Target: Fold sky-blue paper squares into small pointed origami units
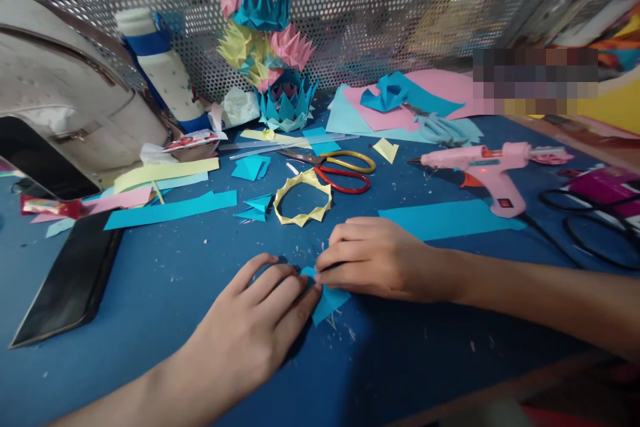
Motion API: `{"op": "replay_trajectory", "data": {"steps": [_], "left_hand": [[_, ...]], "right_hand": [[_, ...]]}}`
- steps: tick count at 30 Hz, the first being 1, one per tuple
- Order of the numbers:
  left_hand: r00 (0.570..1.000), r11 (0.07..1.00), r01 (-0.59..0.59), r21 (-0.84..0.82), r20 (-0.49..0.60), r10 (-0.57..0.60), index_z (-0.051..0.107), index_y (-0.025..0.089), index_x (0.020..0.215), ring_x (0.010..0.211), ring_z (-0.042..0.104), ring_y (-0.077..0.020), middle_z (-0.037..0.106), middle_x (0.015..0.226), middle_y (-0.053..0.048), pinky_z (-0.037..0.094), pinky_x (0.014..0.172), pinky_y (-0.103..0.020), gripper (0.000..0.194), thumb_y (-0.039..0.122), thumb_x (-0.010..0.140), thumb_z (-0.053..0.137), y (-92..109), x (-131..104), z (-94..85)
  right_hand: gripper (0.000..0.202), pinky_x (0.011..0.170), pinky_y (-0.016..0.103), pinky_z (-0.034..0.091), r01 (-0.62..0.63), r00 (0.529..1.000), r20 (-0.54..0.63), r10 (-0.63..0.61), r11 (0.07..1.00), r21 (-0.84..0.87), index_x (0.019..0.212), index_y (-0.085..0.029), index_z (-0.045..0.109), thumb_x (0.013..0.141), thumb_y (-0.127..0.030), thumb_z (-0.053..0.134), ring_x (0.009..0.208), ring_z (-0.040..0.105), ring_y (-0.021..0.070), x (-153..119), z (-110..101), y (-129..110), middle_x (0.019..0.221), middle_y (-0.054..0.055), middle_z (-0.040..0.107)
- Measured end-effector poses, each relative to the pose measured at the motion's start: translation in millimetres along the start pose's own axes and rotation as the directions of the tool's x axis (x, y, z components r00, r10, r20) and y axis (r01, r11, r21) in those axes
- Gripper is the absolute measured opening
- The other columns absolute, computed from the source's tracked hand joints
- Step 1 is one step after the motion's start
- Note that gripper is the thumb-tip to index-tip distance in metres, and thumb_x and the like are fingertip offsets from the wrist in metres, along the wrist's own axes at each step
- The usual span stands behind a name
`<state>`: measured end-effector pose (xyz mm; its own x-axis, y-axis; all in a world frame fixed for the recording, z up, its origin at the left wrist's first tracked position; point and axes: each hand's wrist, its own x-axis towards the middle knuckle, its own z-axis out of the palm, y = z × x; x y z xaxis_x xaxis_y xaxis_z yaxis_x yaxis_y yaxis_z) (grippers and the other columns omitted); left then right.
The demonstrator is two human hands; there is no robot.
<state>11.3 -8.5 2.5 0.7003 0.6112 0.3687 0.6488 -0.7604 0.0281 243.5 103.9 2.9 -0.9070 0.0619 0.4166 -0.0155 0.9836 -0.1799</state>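
Note:
A small piece of blue paper (330,303) lies on the blue tabletop, partly covered by my fingers. My left hand (265,313) presses the paper's left side, its fingers bent and close together. From the right, my right hand (385,260) pinches the top of the same piece with its fingertips. A fold appears to be under the fingers, but they hide most of it. Just beyond my hands are a yellow folded-paper ring (283,219) and some blue folded pieces (257,208). A blue paper strip (435,219) rests behind my right hand.
Red-and-yellow-handled scissors (345,188) lie behind the ring. A pink glue gun (480,160) with a cord is at the right. Phones (65,280), paper strips (170,210) and a bag (60,60) occupy the left. A tall folded-paper stack (285,103) stands against the perforated metal panel.

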Motion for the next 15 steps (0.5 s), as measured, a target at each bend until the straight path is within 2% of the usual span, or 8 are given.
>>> {"op": "replay_trajectory", "data": {"steps": [3, 8, 15], "left_hand": [[1.0, 1.0, 0.007, -0.013, 0.005, -0.007, 0.066, 0.01, 0.125, 0.102, 0.06, -0.0238, 0.07, 0.106, -0.008, 0.034, 0.103, -0.042, 0.038, 0.015, 0.108, 0.032, -0.7, 0.5, -0.4], [1.0, 1.0, 0.016, -0.017, 0.001, -0.016, 0.066, 0.012, 0.124, 0.103, 0.059, -0.024, 0.069, 0.107, -0.007, 0.034, 0.104, -0.044, 0.036, 0.015, 0.108, 0.034, -1.6, 0.5, -0.4], [1.0, 1.0, 0.012, -0.003, 0.014, -0.012, 0.065, 0.012, 0.125, 0.1, 0.059, -0.0237, 0.069, 0.103, -0.007, 0.035, 0.103, -0.044, 0.04, 0.015, 0.109, 0.029, -1.2, 0.9, -0.2]], "right_hand": [[0.021, 0.078, 0.031, 0.04, -0.031, 0.998, 0.05, 0.029, 0.998, 0.055, 0.106, -0.02, 0.072, 0.103, -0.03, 0.054, 0.093, 0.054, 0.0161, 0.2, -3.2, 1.7, 0.11, 0.001, 0.072], [0.02, 0.079, 0.033, 0.037, -0.047, 0.997, 0.068, 0.041, 0.995, 0.084, 0.109, -0.022, 0.074, 0.101, -0.03, 0.057, 0.09, 0.049, 0.0178, -0.6, -10.2, 4.2, 0.106, 0.003, 0.07], [0.029, 0.072, 0.032, 0.03, -0.071, 0.991, 0.11, 0.073, 0.997, -0.016, 0.116, -0.025, 0.072, 0.105, -0.036, 0.048, 0.082, 0.042, 0.0183, 3.9, -5.9, 6.4, 0.093, 0.004, 0.062]]}}
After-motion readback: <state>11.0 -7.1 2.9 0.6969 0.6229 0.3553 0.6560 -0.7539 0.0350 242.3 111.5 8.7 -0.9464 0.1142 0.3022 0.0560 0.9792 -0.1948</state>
